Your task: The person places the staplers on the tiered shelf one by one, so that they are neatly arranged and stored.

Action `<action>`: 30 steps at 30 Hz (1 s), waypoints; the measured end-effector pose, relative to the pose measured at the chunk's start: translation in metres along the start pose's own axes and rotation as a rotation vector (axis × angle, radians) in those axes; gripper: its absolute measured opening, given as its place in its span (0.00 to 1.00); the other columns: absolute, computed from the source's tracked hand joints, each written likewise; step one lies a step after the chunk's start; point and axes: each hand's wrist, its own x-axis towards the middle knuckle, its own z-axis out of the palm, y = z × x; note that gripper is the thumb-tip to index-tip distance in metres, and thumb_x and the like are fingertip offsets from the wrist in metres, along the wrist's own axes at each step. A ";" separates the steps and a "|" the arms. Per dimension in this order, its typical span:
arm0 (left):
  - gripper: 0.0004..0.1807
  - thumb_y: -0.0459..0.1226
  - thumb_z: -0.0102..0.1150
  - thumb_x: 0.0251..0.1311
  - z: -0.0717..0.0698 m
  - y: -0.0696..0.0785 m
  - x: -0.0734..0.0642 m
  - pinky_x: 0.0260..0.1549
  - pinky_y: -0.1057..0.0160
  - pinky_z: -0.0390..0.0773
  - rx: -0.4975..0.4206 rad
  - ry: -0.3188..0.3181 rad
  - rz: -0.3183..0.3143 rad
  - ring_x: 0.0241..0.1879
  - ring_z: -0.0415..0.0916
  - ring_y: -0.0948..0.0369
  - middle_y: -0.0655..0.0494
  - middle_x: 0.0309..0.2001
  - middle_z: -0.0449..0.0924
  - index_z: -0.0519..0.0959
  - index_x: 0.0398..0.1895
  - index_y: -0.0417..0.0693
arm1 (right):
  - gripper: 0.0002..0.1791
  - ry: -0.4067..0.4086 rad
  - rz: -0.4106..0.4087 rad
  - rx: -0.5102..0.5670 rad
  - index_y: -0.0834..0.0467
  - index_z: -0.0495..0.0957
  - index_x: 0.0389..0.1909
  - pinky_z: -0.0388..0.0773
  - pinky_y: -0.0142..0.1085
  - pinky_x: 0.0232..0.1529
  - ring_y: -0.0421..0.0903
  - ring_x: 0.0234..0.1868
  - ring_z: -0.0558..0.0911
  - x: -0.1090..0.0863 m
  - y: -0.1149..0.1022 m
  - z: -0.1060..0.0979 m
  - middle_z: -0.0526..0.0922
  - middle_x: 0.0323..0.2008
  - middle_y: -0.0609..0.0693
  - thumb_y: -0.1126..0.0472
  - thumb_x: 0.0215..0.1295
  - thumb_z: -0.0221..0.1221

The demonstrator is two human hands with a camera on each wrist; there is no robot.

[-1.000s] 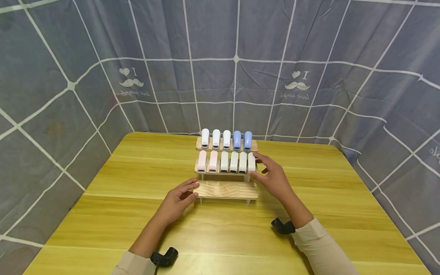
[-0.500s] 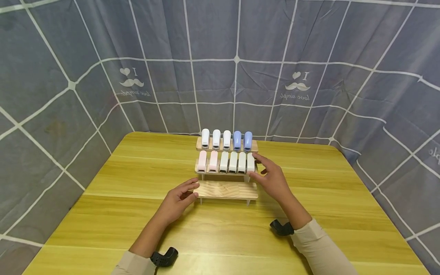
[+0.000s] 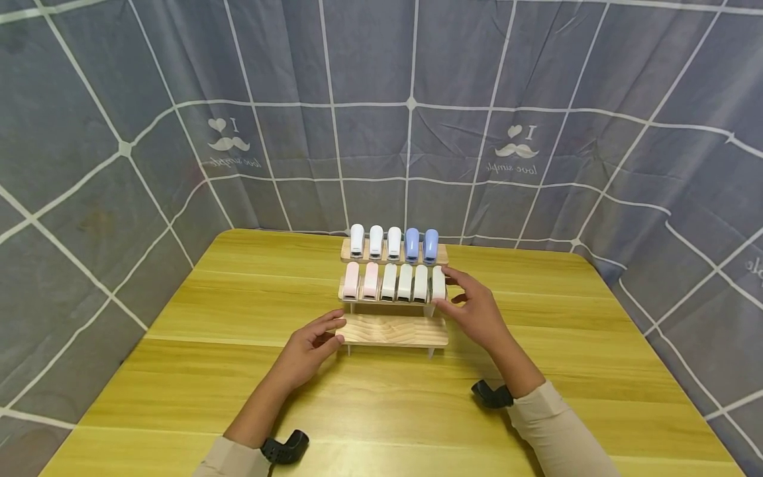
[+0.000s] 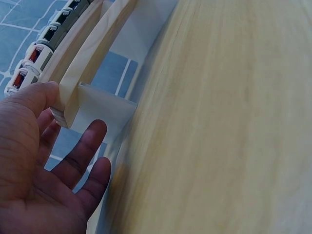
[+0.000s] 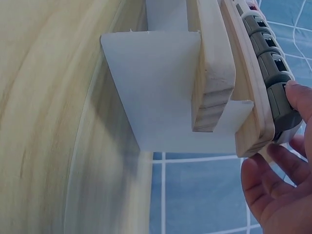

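Note:
A three-tier wooden stand (image 3: 393,330) stands on the table, with small staplers on its two upper tiers. My right hand (image 3: 473,311) holds the rightmost pale stapler (image 3: 438,283) of the middle tier between thumb and forefinger. In the right wrist view the thumb lies on that stapler's grey base (image 5: 282,105). My left hand (image 3: 306,351) pinches the left end of the lowest tier; its thumb (image 4: 46,95) shows on the wood in the left wrist view. Two pink staplers (image 3: 360,281) and several pale ones share the middle tier.
White staplers (image 3: 375,242) and blue staplers (image 3: 420,245) line the top tier. White side panels (image 5: 156,87) support the stand. Behind the yellow wood-grain table (image 3: 238,291) hangs a grey checked curtain (image 3: 369,139).
The rightmost pale stapler shifted slightly left with my right hand, then slightly back right. My left hand stays at the lowest tier's left end.

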 end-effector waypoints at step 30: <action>0.21 0.38 0.61 0.69 0.001 -0.005 0.001 0.54 0.63 0.76 0.024 0.011 0.020 0.62 0.72 0.51 0.51 0.69 0.69 0.78 0.62 0.39 | 0.31 0.003 0.018 0.096 0.60 0.68 0.69 0.78 0.51 0.50 0.55 0.59 0.77 0.000 0.007 -0.009 0.74 0.64 0.56 0.58 0.68 0.64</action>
